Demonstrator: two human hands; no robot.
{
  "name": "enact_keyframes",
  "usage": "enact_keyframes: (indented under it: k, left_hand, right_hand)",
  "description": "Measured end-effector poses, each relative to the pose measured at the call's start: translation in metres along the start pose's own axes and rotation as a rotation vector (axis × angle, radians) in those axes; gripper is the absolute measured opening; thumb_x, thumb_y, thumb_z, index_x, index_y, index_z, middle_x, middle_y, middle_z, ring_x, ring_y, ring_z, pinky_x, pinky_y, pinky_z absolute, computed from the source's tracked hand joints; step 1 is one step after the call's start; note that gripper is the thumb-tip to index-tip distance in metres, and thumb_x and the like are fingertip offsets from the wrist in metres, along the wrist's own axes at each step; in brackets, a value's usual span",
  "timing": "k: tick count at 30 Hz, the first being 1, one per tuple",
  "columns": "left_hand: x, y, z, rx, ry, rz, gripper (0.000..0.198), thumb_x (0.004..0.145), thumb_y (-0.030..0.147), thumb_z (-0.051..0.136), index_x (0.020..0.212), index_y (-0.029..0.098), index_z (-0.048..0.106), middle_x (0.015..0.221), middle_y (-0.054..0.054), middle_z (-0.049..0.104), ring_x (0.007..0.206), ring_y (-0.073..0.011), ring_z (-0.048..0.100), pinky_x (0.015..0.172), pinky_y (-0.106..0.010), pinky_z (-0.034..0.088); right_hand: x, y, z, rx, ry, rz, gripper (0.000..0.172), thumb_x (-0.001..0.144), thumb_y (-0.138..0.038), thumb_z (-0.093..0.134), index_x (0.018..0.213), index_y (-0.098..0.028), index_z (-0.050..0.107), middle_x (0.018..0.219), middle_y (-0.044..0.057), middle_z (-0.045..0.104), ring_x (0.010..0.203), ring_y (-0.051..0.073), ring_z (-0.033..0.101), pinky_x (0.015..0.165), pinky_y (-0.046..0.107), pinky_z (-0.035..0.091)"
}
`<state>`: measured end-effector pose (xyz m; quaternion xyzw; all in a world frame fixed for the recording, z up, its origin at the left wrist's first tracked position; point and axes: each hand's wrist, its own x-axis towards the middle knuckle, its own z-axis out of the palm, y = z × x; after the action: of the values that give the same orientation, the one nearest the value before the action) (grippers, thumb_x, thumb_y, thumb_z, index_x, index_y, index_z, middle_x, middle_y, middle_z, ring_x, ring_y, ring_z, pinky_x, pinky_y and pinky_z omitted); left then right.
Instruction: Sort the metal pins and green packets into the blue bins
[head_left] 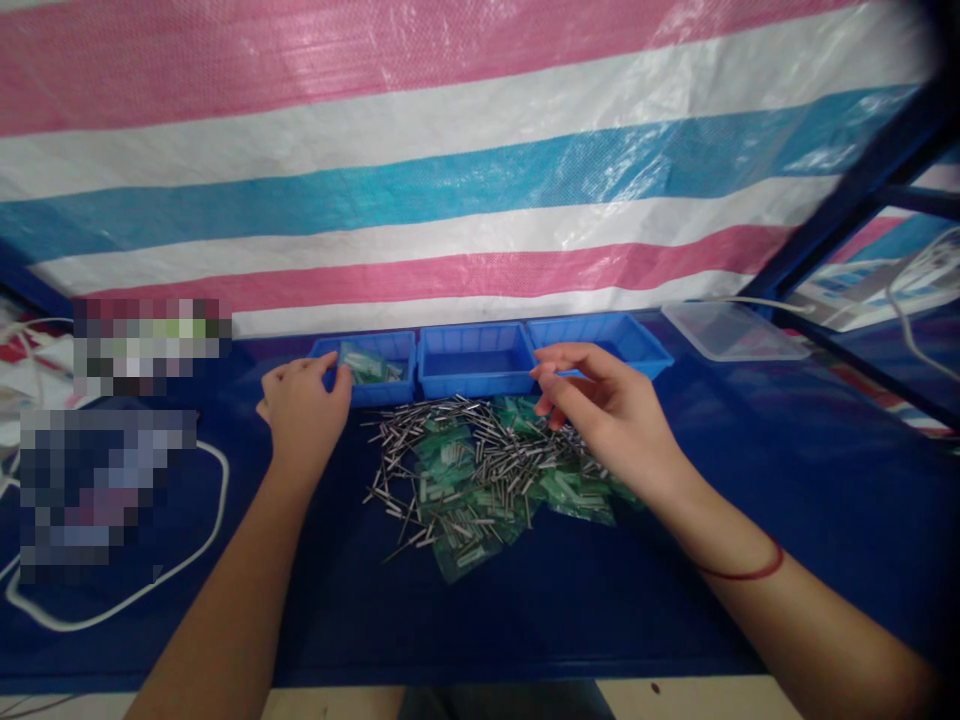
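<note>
1. the green packet [360,362] is at ten o'clock, reckoned from the middle of the heap with twelve pointing away from the person. it sits tilted at the left bin [384,392], partly over its inside, with one edge by the fingertips.
2. the left hand [306,400], between nine and ten, appears to pinch that edge between thumb and fingers; an edge grip probably keeps the contents flat and the palm clear of the rim.
3. at the clock's centre lies the pile of metal pins [491,462], spread loose in every direction. other green packets [450,450] lie among and over them, with slim pieces showing inside; both are likely kept central so either hand can reach them.
4. the right hand [604,405], towards two, is released and loosely curled above the heap's far edge. nothing shows between its fingertips; the raised wrist presumably keeps it off the pins.
5. the middle bin [476,382] stands at twelve and the right bin [646,345] at one, in a row with the left one, perhaps so that all stay within a short reach.
6. farther out on the blue table [352,610], a clear plastic tray [731,332] lies at two and a white cable [223,490] loops at nine, both well apart from the heap.
7. beyond the bins at twelve, a striped sheet [450,180] hangs like a backdrop, maybe as a screen.
</note>
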<state>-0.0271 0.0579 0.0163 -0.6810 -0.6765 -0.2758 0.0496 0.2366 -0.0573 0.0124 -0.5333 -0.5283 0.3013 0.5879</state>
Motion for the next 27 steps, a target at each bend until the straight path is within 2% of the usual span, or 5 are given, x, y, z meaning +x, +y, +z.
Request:
enact_keyframes:
  k: [4, 9, 17, 22, 27]
  left_hand:
    - [-0.002, 0.001, 0.000, 0.059, 0.052, -0.018, 0.040, 0.084, 0.041, 0.052, 0.116, 0.022, 0.066, 0.126, -0.014, 0.056, 0.120, -0.0409, 0.040, 0.090, -0.059, 0.040]
    - [-0.006, 0.007, 0.000, -0.071, 0.175, 0.148, 0.033, 0.084, 0.037, 0.054, 0.110, 0.023, 0.069, 0.120, -0.011, 0.057, 0.118, -0.0347, 0.041, 0.096, -0.052, 0.037]
    - [-0.029, 0.031, 0.002, -0.237, 0.138, 0.519, 0.019, 0.086, 0.029, 0.056, 0.096, 0.022, 0.071, 0.110, -0.007, 0.063, 0.108, -0.0261, 0.050, 0.100, -0.046, 0.035]
    - [-0.041, 0.043, 0.004, -0.327, 0.029, 0.631, 0.017, 0.087, 0.024, 0.056, 0.094, 0.021, 0.071, 0.104, -0.006, 0.065, 0.104, -0.0234, 0.053, 0.098, -0.043, 0.038]
    - [-0.044, 0.046, 0.007, -0.416, -0.044, 0.683, 0.017, 0.087, 0.024, 0.056, 0.096, 0.019, 0.069, 0.101, -0.006, 0.066, 0.101, -0.0214, 0.056, 0.095, -0.041, 0.042]
  right_hand:
    - [0.007, 0.004, -0.014, -0.309, -0.059, -0.065, 0.013, 0.083, -0.024, 0.054, 0.089, -0.020, 0.064, 0.082, 0.003, 0.066, 0.064, 0.014, 0.058, 0.057, 0.029, 0.045]
    - [0.016, 0.016, -0.031, -0.755, -0.370, -0.312, 0.011, 0.076, -0.018, 0.058, 0.082, -0.020, 0.067, 0.087, 0.004, 0.069, 0.079, 0.020, 0.059, 0.078, 0.037, 0.043]
    - [0.009, 0.028, -0.011, -0.898, -0.446, -0.467, 0.019, 0.086, -0.031, 0.059, 0.097, -0.020, 0.069, 0.096, 0.008, 0.067, 0.089, 0.022, 0.056, 0.079, 0.038, 0.041]
    - [0.006, 0.023, -0.006, -0.880, -0.367, -0.521, 0.015, 0.088, -0.022, 0.055, 0.088, -0.019, 0.069, 0.091, 0.007, 0.069, 0.086, 0.023, 0.057, 0.076, 0.037, 0.042]
    - [0.005, 0.016, -0.006, -0.541, -0.120, -0.429, 0.013, 0.088, -0.022, 0.054, 0.090, -0.018, 0.066, 0.088, 0.006, 0.069, 0.079, 0.018, 0.061, 0.074, 0.034, 0.047]
